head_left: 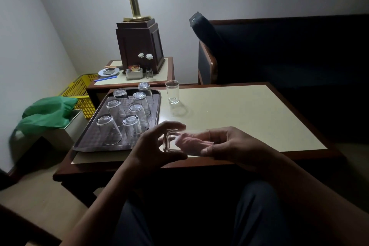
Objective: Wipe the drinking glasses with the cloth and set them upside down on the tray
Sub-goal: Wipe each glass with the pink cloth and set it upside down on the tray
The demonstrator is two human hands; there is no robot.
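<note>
Dim room, with a cream-topped wooden surface (239,110) in front of the person. Left of the hands sits a dark brown plastic tray (85,142), and seven clear glasses (130,124) stand on it upside down. Beyond the hands, one tall clear glass (172,92) stands the right way up, probably waiting its turn. The left hand (157,146) curls round a clear drinking glass (168,142) held on its side, just above the near edge. A pale pink cloth (187,142) is poked into its open end, and the right hand (235,146) pinches that cloth. So this glass is being wiped, I think. Next it needs turning mouth down and putting on a bare spot of the tray beside the left hand. It looks see-through and a bit blurry.
</note>
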